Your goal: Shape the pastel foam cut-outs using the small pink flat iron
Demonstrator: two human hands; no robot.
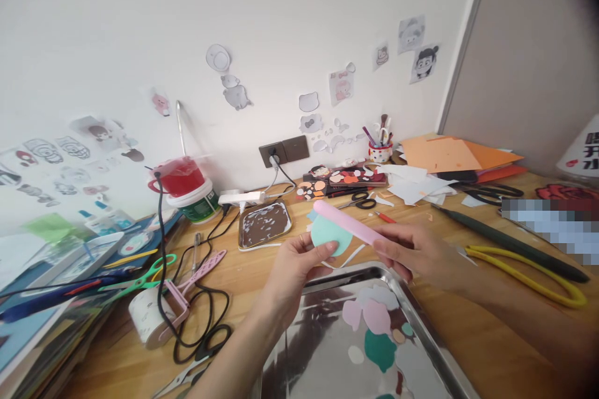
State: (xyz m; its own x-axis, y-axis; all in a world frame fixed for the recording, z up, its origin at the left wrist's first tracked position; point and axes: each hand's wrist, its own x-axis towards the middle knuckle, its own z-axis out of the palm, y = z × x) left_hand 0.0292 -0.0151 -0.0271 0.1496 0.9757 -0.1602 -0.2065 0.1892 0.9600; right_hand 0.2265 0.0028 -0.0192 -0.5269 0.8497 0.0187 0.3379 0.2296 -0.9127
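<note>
Between its thumb and fingers my left hand [311, 255] pinches a round mint-green cut-out [327, 238], raised above the far edge of a metal tray [369, 271]. My right hand [405, 249] grips a smooth pink rod [346, 223], whose far end lies across the top of the mint-green piece. Whether the rod presses on it, I cannot tell. In the tray lie several flat cut-outs, among them a pink one [377, 317], a dark green one [380, 350] and a small white oval [355, 355].
Left of the tray are green-handled scissors [135, 277], a pink-handled roller [156, 315] and black cables. A brown-filled dish [264, 225] sits behind my left hand. At right lie yellow-handled scissors [528, 277], a long dark tool [505, 240] and orange sheets [449, 154].
</note>
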